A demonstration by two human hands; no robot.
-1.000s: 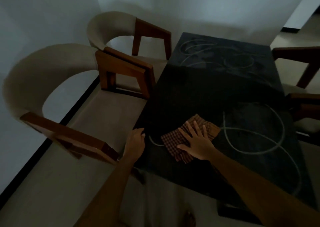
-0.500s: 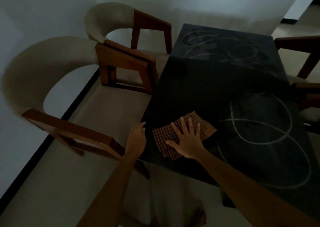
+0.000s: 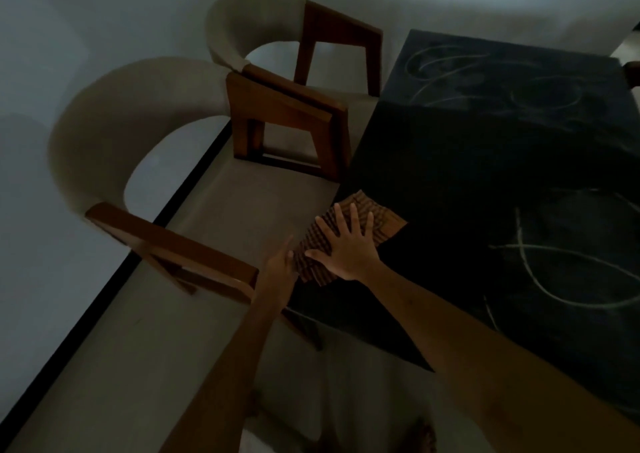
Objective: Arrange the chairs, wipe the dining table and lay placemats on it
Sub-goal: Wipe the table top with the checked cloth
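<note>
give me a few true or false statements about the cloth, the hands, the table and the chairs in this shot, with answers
1. The right hand lies flat with spread fingers on the checked cloth. True.
2. The cloth sits in the middle of the dark table. False: it lies at the table's left edge, next to the near chair.
3. The left hand grips a placemat. False: it is at the table edge beside the cloth, and no placemat is in view.
4. Pale streaks show on the tabletop to the right of the cloth. True.
5. Both chairs on the left have pale curved backs and brown wooden arms. True.
</note>
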